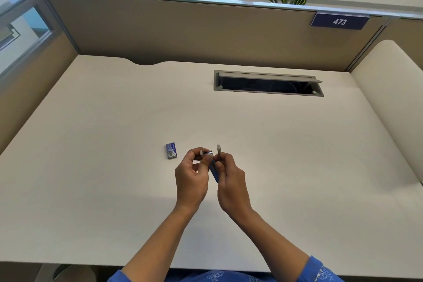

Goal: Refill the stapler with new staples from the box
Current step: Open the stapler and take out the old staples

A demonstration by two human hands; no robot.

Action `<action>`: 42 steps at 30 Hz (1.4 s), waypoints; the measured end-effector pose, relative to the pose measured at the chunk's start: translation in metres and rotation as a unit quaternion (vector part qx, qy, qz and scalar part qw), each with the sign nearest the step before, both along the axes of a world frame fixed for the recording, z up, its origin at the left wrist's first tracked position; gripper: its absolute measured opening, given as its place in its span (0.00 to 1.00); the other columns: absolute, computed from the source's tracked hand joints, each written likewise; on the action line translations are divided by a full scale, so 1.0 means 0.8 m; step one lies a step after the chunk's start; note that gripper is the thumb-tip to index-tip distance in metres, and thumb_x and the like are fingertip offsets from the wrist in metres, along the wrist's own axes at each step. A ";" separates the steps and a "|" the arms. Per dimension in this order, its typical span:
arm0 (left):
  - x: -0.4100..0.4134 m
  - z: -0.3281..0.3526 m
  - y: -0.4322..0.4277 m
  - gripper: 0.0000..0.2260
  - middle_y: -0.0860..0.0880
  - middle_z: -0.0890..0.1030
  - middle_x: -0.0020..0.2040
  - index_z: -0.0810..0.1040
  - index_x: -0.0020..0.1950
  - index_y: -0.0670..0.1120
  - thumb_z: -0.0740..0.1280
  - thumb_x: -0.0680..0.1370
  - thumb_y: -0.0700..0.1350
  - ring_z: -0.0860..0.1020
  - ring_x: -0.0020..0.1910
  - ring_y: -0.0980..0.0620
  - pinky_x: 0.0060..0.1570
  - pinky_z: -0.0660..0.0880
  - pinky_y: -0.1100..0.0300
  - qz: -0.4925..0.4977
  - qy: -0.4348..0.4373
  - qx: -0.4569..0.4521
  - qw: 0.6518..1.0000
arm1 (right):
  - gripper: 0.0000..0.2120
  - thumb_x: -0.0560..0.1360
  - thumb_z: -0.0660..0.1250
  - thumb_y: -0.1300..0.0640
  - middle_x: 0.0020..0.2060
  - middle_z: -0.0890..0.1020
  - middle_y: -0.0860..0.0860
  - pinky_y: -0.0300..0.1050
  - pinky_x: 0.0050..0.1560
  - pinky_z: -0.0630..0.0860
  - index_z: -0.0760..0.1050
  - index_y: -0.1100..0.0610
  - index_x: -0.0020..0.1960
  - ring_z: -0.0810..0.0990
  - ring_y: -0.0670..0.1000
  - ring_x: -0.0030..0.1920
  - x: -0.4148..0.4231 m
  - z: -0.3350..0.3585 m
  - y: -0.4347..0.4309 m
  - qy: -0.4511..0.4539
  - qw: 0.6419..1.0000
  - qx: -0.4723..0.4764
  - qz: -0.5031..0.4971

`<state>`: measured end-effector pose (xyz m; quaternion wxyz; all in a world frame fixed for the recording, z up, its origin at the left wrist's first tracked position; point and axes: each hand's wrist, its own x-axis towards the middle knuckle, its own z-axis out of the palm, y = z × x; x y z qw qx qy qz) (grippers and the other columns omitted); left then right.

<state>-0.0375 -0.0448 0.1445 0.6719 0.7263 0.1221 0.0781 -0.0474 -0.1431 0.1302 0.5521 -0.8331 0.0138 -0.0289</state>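
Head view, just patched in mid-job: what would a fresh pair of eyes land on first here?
Both hands, low centre over the desk: the left hand and right hand grip a small blue stapler swung open between them. Next the blue staple box lying on the desk just left of them, then the dark cable hatch farther back on the right.

Matt pale desk (114,167); glossy printed cardboard box (171,151).
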 end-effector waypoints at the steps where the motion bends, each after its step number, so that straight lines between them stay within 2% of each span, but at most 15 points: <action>1: -0.001 0.000 0.000 0.08 0.53 0.83 0.42 0.78 0.45 0.54 0.69 0.77 0.40 0.83 0.38 0.55 0.44 0.81 0.57 -0.002 -0.005 0.006 1.000 | 0.07 0.84 0.55 0.54 0.40 0.83 0.44 0.44 0.36 0.73 0.72 0.52 0.54 0.80 0.47 0.38 0.000 0.001 0.000 -0.005 1.000 -0.010 0.008; 3: -0.001 0.000 0.002 0.08 0.56 0.83 0.41 0.79 0.45 0.54 0.69 0.77 0.40 0.83 0.37 0.57 0.42 0.79 0.62 -0.011 -0.006 0.020 1.000 | 0.08 0.84 0.54 0.50 0.32 0.79 0.43 0.43 0.30 0.68 0.69 0.49 0.49 0.76 0.48 0.31 0.001 0.004 -0.004 -0.017 0.999 -0.041 0.023; 5: -0.002 -0.001 0.005 0.07 0.55 0.83 0.41 0.79 0.45 0.53 0.68 0.77 0.40 0.83 0.37 0.55 0.42 0.80 0.58 -0.022 0.000 0.029 0.999 | 0.12 0.83 0.54 0.47 0.28 0.75 0.44 0.45 0.29 0.66 0.68 0.50 0.44 0.72 0.49 0.29 0.004 0.003 -0.011 -0.032 0.994 -0.099 0.026; 8: -0.003 0.000 0.006 0.07 0.55 0.82 0.41 0.78 0.45 0.54 0.68 0.77 0.41 0.82 0.37 0.53 0.43 0.81 0.51 -0.027 -0.001 0.035 0.999 | 0.17 0.82 0.52 0.45 0.28 0.73 0.45 0.47 0.29 0.65 0.68 0.53 0.42 0.70 0.51 0.28 0.005 0.003 -0.016 -0.065 0.985 -0.158 0.028; 11: -0.008 0.002 -0.002 0.09 0.54 0.82 0.42 0.77 0.45 0.56 0.67 0.77 0.40 0.81 0.36 0.55 0.40 0.81 0.54 -0.009 -0.021 0.041 0.999 | 0.21 0.79 0.47 0.41 0.28 0.71 0.45 0.40 0.27 0.60 0.69 0.55 0.42 0.66 0.50 0.25 0.005 0.002 -0.011 -0.108 0.979 -0.170 0.017; 14: -0.013 0.000 -0.013 0.11 0.52 0.82 0.43 0.76 0.45 0.57 0.67 0.77 0.39 0.82 0.36 0.55 0.36 0.79 0.62 0.039 -0.037 0.042 0.998 | 0.19 0.79 0.52 0.45 0.28 0.75 0.49 0.44 0.27 0.63 0.71 0.60 0.44 0.71 0.55 0.26 0.008 -0.001 -0.007 -0.111 0.979 -0.171 0.012; 18: -0.015 -0.004 -0.022 0.11 0.53 0.81 0.45 0.76 0.46 0.57 0.67 0.77 0.39 0.83 0.41 0.50 0.38 0.77 0.65 0.081 -0.065 0.067 0.992 | 0.22 0.78 0.51 0.45 0.29 0.79 0.50 0.37 0.24 0.60 0.73 0.62 0.49 0.75 0.54 0.25 0.008 -0.002 0.005 -0.115 0.980 -0.160 -0.023; 20: -0.015 -0.008 -0.021 0.10 0.53 0.82 0.45 0.76 0.47 0.56 0.66 0.78 0.40 0.83 0.45 0.49 0.43 0.79 0.61 0.102 -0.074 0.062 0.990 | 0.16 0.80 0.52 0.49 0.28 0.78 0.45 0.36 0.25 0.67 0.72 0.59 0.49 0.76 0.51 0.25 0.013 -0.007 0.006 -0.071 0.989 -0.109 -0.075; 22: -0.010 -0.010 -0.017 0.08 0.50 0.82 0.46 0.76 0.47 0.54 0.65 0.79 0.40 0.83 0.46 0.49 0.47 0.81 0.52 0.135 -0.049 0.016 0.990 | 0.11 0.83 0.52 0.56 0.27 0.79 0.46 0.50 0.33 0.80 0.71 0.55 0.46 0.80 0.49 0.29 0.022 -0.010 0.004 0.018 0.989 0.014 -0.145; 25: -0.005 -0.011 -0.013 0.09 0.50 0.83 0.47 0.76 0.47 0.55 0.64 0.79 0.41 0.83 0.47 0.53 0.46 0.82 0.51 0.139 -0.042 -0.008 0.989 | 0.13 0.84 0.51 0.56 0.32 0.81 0.48 0.55 0.38 0.83 0.71 0.52 0.45 0.84 0.50 0.34 0.026 -0.009 0.001 0.047 0.985 0.078 -0.144; 29: 0.000 -0.007 -0.008 0.08 0.55 0.83 0.45 0.76 0.48 0.53 0.63 0.80 0.40 0.84 0.48 0.56 0.44 0.81 0.59 0.111 -0.040 -0.090 0.989 | 0.13 0.85 0.51 0.54 0.40 0.85 0.55 0.41 0.34 0.82 0.73 0.55 0.48 0.86 0.53 0.37 0.028 -0.003 -0.004 0.081 0.965 0.202 -0.145; 33: 0.011 -0.003 0.001 0.06 0.48 0.80 0.46 0.75 0.48 0.47 0.61 0.81 0.39 0.83 0.51 0.50 0.45 0.82 0.58 0.099 -0.039 -0.172 0.979 | 0.13 0.84 0.55 0.55 0.45 0.86 0.56 0.41 0.39 0.82 0.76 0.59 0.51 0.87 0.54 0.42 0.031 -0.001 -0.016 0.134 0.932 0.301 -0.152; 36: 0.016 0.000 0.006 0.06 0.52 0.82 0.43 0.76 0.48 0.48 0.61 0.81 0.39 0.84 0.51 0.49 0.45 0.82 0.58 0.090 -0.048 -0.210 0.972 | 0.10 0.81 0.62 0.58 0.48 0.85 0.57 0.40 0.44 0.82 0.80 0.61 0.50 0.87 0.54 0.46 0.033 -0.002 -0.030 0.182 0.896 0.370 -0.163; 39: 0.020 -0.002 0.011 0.05 0.50 0.81 0.46 0.76 0.50 0.46 0.61 0.81 0.40 0.84 0.51 0.48 0.43 0.81 0.58 0.085 -0.044 -0.235 0.967 | 0.05 0.78 0.67 0.61 0.47 0.83 0.57 0.41 0.49 0.80 0.78 0.60 0.54 0.85 0.51 0.45 0.030 -0.006 -0.041 0.218 0.870 0.403 -0.180; 42: 0.023 -0.005 0.013 0.05 0.47 0.80 0.48 0.75 0.53 0.44 0.60 0.81 0.41 0.84 0.52 0.47 0.43 0.81 0.58 0.072 -0.035 -0.254 0.964 | 0.14 0.76 0.69 0.61 0.52 0.80 0.55 0.45 0.56 0.76 0.73 0.58 0.61 0.80 0.51 0.53 0.027 -0.014 -0.045 0.250 0.887 0.334 -0.198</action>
